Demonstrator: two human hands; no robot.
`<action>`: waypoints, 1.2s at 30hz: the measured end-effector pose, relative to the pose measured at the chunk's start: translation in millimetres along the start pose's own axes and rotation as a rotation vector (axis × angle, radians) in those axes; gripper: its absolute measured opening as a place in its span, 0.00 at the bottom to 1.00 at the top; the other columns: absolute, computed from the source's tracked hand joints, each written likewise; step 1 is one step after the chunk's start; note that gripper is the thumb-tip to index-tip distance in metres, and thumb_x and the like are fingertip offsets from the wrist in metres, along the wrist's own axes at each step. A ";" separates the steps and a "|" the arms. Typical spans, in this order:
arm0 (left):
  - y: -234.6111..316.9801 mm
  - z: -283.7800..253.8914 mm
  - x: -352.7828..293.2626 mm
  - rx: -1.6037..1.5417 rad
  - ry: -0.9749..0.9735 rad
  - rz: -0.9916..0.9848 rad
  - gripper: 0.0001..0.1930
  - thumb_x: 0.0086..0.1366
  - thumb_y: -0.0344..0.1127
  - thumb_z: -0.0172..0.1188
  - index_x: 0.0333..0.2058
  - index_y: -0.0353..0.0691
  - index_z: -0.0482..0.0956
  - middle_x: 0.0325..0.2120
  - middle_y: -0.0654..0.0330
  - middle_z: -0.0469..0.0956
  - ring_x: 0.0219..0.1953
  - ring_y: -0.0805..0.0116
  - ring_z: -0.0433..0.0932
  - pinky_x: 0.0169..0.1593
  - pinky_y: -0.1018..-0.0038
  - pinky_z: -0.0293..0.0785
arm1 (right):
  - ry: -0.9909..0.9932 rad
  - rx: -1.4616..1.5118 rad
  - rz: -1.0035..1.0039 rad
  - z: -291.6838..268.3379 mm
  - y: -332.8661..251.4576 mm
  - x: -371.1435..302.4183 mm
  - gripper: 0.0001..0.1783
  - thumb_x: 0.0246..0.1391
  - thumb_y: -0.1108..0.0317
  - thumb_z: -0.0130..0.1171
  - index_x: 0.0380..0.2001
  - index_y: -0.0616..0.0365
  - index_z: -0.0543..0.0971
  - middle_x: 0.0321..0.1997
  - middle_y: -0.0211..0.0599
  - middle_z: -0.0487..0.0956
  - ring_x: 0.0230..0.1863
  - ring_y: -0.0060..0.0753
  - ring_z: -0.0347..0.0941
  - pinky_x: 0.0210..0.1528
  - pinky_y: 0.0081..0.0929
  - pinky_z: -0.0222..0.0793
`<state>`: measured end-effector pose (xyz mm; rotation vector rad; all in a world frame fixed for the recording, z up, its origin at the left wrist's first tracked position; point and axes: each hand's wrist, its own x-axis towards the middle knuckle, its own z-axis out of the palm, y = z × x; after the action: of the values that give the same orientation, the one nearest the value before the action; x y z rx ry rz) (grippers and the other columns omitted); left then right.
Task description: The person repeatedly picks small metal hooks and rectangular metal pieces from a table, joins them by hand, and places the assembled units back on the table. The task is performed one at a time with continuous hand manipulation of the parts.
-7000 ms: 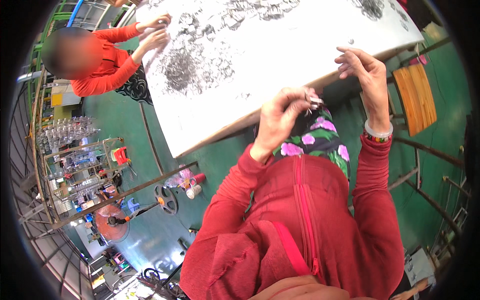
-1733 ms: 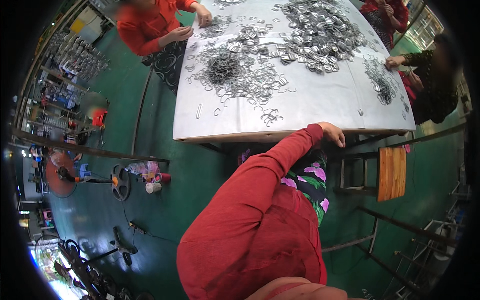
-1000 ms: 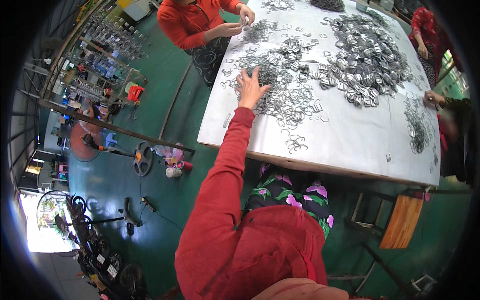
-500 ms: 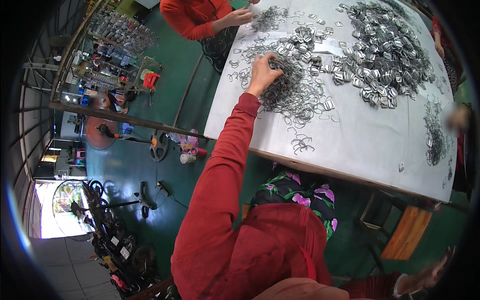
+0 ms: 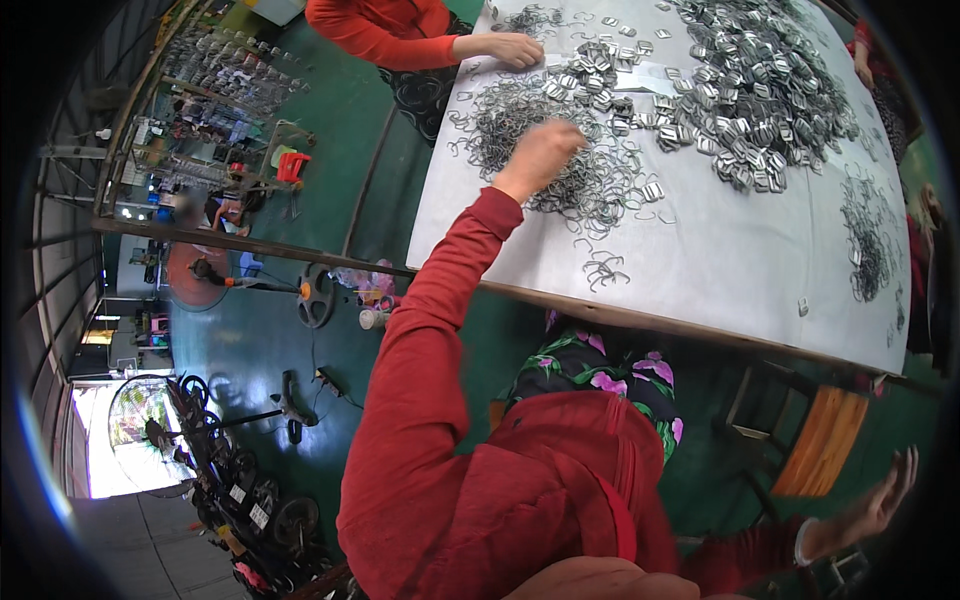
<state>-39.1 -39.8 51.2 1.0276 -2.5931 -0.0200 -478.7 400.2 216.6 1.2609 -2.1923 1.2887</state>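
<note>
My left hand [image 5: 545, 158] is over a heap of thin bent wire hooks [image 5: 500, 125] on the white-covered table [image 5: 690, 270]. Its fingers look curled in, slightly blurred; whatever they hold, if anything, is hidden. Beyond it lie flat metal buckles [image 5: 590, 68], and a much larger mound of slotted metal buckles [image 5: 750, 100] rises to the right. A few separate hooks [image 5: 605, 268] lie nearer the table's front edge. My right hand [image 5: 880, 500] is out at the lower right, away from the table, fingers stretched and apart, holding nothing.
A co-worker in orange-red reaches a hand [image 5: 515, 48] onto the table at the far left. Another sleeve [image 5: 862, 45] shows at the far right. More wire pieces [image 5: 870, 250] lie along the right side. A wooden stool [image 5: 822, 440] stands below the front edge.
My left hand has shifted slightly right and its fingers have curled in from a spread grasp. The co-worker's hand has come down onto the table. My right hand has risen, its fingers spreading.
</note>
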 end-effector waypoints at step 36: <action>83.1 -6.6 -44.5 -1.320 0.215 -0.684 0.07 0.62 0.30 0.59 0.32 0.29 0.77 0.27 0.54 0.80 0.28 0.69 0.80 0.31 0.77 0.78 | -0.789 0.361 0.036 432.6 -115.8 -64.6 0.14 0.40 0.75 0.64 0.34 0.65 0.76 0.29 0.44 0.77 0.32 0.44 0.75 0.35 0.34 0.73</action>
<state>-61.9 51.8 55.0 1.1090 -1.3334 -1.4280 -277.8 56.4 1.7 2.1773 -2.5372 1.4020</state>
